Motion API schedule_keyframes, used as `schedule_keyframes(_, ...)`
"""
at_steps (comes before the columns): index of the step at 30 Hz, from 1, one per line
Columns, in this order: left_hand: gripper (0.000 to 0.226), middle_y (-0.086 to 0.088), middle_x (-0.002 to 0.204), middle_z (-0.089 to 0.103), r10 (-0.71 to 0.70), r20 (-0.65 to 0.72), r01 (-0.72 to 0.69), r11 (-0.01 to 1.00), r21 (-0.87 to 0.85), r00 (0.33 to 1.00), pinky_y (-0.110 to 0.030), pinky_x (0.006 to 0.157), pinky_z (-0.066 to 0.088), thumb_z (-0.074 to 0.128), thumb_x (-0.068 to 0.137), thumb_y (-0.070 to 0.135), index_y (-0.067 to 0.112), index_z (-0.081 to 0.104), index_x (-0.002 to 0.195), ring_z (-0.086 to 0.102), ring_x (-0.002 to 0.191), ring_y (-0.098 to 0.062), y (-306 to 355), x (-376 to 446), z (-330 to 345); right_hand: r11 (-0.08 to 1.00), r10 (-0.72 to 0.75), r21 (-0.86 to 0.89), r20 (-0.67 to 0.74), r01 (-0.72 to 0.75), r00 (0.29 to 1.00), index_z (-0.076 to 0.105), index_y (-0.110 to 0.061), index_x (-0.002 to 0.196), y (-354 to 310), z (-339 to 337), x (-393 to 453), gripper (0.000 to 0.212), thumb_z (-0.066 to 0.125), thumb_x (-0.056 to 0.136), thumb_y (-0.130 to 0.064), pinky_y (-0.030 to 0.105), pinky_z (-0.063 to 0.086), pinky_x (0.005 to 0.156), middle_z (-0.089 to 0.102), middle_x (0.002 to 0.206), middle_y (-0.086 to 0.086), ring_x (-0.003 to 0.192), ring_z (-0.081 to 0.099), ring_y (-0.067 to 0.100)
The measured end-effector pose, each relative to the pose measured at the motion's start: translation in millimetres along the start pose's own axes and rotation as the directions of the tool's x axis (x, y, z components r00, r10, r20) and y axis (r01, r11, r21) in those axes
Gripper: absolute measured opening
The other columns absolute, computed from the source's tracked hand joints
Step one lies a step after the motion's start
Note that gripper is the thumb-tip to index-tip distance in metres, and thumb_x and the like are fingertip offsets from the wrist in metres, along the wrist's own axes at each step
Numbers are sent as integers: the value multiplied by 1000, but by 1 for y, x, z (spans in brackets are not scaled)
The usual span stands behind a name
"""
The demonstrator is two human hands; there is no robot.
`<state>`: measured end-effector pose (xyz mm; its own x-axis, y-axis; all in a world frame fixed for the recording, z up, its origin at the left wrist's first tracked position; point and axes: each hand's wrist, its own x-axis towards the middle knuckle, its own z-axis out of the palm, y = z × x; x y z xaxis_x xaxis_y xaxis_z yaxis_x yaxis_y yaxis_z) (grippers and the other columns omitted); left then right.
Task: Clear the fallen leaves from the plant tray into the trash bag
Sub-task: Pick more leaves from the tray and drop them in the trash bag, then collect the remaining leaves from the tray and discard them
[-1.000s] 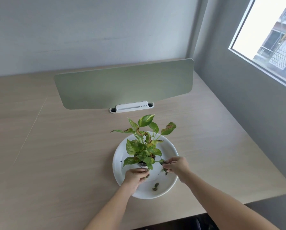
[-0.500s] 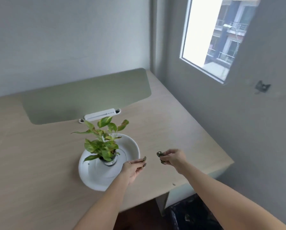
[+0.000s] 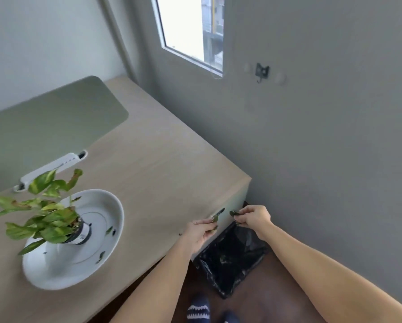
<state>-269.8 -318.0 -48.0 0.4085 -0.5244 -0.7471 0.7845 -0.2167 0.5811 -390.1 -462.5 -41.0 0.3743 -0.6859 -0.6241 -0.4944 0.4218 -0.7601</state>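
Observation:
A white round plant tray (image 3: pixel 106 206) sits on the wooden desk at the lower left, with a small potted plant (image 3: pixel 53 220) standing in it. A few dark fallen leaves (image 3: pixel 110 230) lie on the tray's right side and front. My left hand (image 3: pixel 201 231) pinches a dark leaf (image 3: pixel 217 215) at the desk's right edge. My right hand (image 3: pixel 253 217) pinches another leaf (image 3: pixel 233 213) beyond the edge, above the black trash bag (image 3: pixel 230 255) that stands open on the floor beside the desk.
A green divider panel (image 3: pixel 55 122) with a white clamp (image 3: pixel 53 166) stands at the desk's back. The grey wall (image 3: pixel 323 148) is close on the right, with a window (image 3: pixel 186 26) and a small hook. My feet in dark slippers (image 3: pixel 198 308) are on the brown floor.
Both hands left the tray with leaves pinched and moved right, past the desk edge to above the trash bag. My view swung right and down, bringing the bag and floor into sight.

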Motion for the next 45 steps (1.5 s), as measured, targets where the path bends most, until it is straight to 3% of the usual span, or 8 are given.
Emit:
schedule_keyframes(6,17,-21,83,65,-228,-96,236,968,85,969,-21,48,57,62,79,-22,-5,65,81,66,76,-25,-62,53,7,983,185,16,-124,-184,975,65,-6,61,63,-16,33,20,78,66,9,18,57,47,68,78,16,61,65,19)
schedule_keyframes(12,16,-28,112,64,-311,-233,342,934,106,921,-25,61,58,59,83,-18,-4,67,80,63,80,-25,-109,119,-14,947,319,18,-185,-321,930,68,-8,69,126,7,87,17,73,75,7,30,60,71,67,83,13,65,66,21)
schedule_keyframes(16,34,-15,87,57,-338,-265,380,916,128,903,-42,104,44,52,90,-12,-9,56,123,51,71,-19,-124,145,-20,929,364,25,-231,-368,902,72,-8,96,154,25,113,17,64,83,0,37,59,85,64,89,8,71,69,23)
schedule_keyframes(24,43,-9,78,53,-306,-247,350,923,160,919,-41,110,39,50,92,-6,-4,48,135,48,68,-14,-111,134,-14,926,374,28,-214,-377,903,71,-10,97,145,24,107,25,54,85,4,40,58,88,65,94,8,81,70,24)
schedule_keyframes(30,35,-5,97,60,-200,-184,241,940,241,962,-42,107,44,49,91,0,0,57,126,55,93,-20,-57,72,15,969,244,2,-140,-246,960,72,-4,85,73,8,69,13,63,84,4,40,60,83,70,83,10,70,72,22)
schedule_keyframes(33,12,-9,115,62,-146,-135,176,952,251,980,-34,95,49,55,92,5,13,64,93,60,98,-20,-29,36,17,990,134,-37,-119,-140,984,70,3,83,34,6,51,8,63,82,8,29,62,67,67,76,15,61,66,23)
schedule_keyframes(38,15,1,85,65,32,-130,-1,972,233,991,-12,50,43,61,90,10,17,57,78,58,67,-8,17,-20,-21,993,-36,-109,11,37,999,65,5,79,-23,36,33,6,64,79,11,13,50,35,62,73,18,58,57,25)
schedule_keyframes(45,21,-2,66,57,241,-314,-181,961,207,918,-15,46,40,68,86,9,15,56,70,53,49,-5,62,-80,-131,938,-165,-255,270,235,949,63,-5,67,-73,145,6,15,69,79,3,21,56,47,63,73,18,56,61,23)
